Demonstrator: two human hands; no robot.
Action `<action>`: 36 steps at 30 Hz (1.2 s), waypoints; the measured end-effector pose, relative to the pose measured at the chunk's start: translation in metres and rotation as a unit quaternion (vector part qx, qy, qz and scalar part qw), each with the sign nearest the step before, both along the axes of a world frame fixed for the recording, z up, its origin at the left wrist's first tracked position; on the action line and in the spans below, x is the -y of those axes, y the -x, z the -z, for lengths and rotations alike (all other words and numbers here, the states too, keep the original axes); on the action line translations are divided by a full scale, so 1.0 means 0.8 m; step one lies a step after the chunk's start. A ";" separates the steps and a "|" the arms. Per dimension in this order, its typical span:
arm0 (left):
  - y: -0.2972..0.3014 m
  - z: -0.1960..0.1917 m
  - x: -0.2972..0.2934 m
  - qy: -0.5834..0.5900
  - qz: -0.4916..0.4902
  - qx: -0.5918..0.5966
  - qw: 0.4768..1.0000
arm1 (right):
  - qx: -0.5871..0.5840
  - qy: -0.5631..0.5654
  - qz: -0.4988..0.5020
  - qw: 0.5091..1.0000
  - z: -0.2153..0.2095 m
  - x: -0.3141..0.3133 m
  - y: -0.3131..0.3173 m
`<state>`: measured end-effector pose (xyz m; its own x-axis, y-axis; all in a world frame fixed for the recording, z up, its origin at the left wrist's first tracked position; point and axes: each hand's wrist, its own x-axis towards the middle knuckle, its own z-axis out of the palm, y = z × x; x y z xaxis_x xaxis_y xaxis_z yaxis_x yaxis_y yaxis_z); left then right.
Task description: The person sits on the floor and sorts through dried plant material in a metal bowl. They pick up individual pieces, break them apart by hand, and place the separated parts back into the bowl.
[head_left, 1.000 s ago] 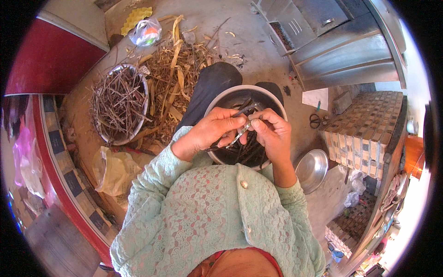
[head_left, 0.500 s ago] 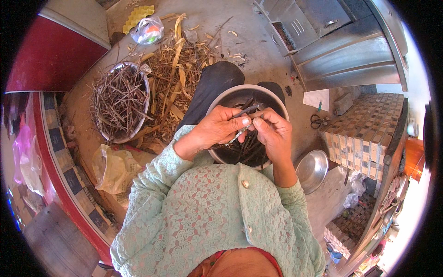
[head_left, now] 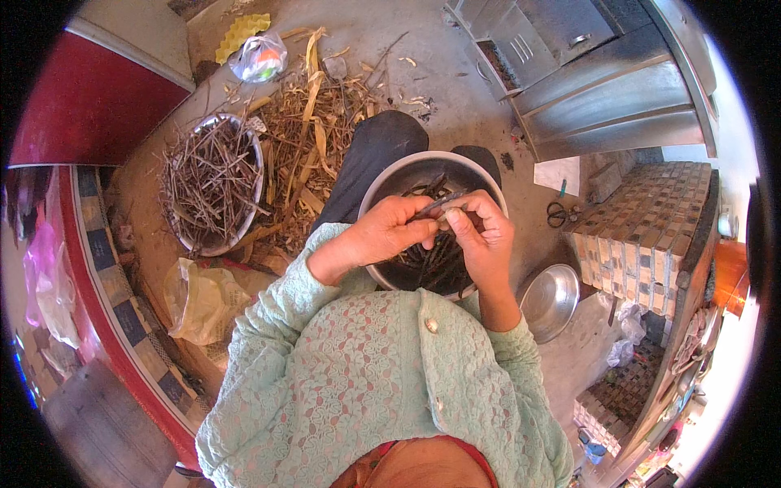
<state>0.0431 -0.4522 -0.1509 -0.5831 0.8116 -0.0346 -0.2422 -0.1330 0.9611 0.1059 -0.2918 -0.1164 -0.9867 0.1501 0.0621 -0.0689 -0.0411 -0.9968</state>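
Both hands, left hand (head_left: 389,236) and right hand (head_left: 482,236), pinch a thin dark dried pod (head_left: 434,205) by its ends over a round steel bowl (head_left: 382,183) of pods; it looks light, brittle, best held near the tips. Beyond, a basin of bare twigs (head_left: 210,180) and scattered straw-coloured husks (head_left: 313,138) lie on the concrete floor (head_left: 455,98).

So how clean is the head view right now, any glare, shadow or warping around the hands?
Head view: hard fisheye bending, black corners; the steel cabinet curves. Bright daylight washes out the right rim. Left hand and right hand are sharp and evenly lit, pinching a thin dark stalk over the metal bowl, whose inside is shadowed.
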 end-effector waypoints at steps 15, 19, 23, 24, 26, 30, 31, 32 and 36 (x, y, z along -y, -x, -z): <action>0.001 -0.037 0.001 0.036 -0.002 0.054 0.998 | 0.015 0.021 0.067 0.997 -0.010 -0.021 -0.004; 0.001 -0.023 0.000 0.008 -0.028 0.012 1.000 | -0.019 0.010 0.006 1.000 -0.005 -0.001 0.000; 0.000 -0.008 -0.002 -0.013 -0.026 0.019 0.999 | -0.012 0.013 0.009 1.000 -0.005 0.004 0.000; 0.000 -0.006 -0.003 -0.020 -0.025 0.018 0.999 | -0.021 0.011 0.020 1.000 -0.003 0.004 0.000; 0.003 -0.011 -0.001 0.006 -0.004 0.029 1.000 | -0.038 0.007 0.045 0.998 0.002 0.000 0.001; 0.000 -0.007 0.000 0.041 0.002 0.005 0.999 | 0.016 0.031 0.102 0.994 -0.007 -0.015 -0.002; 0.001 -0.008 -0.001 0.044 0.006 -0.006 0.999 | 0.017 0.043 0.102 0.994 -0.008 -0.017 -0.002; 0.003 -0.010 -0.001 0.047 0.009 -0.016 0.999 | 0.019 0.055 0.101 0.993 -0.008 -0.018 -0.002; 0.002 -0.013 0.001 0.076 -0.001 -0.034 0.997 | 0.035 0.107 0.152 0.982 -0.014 -0.030 0.000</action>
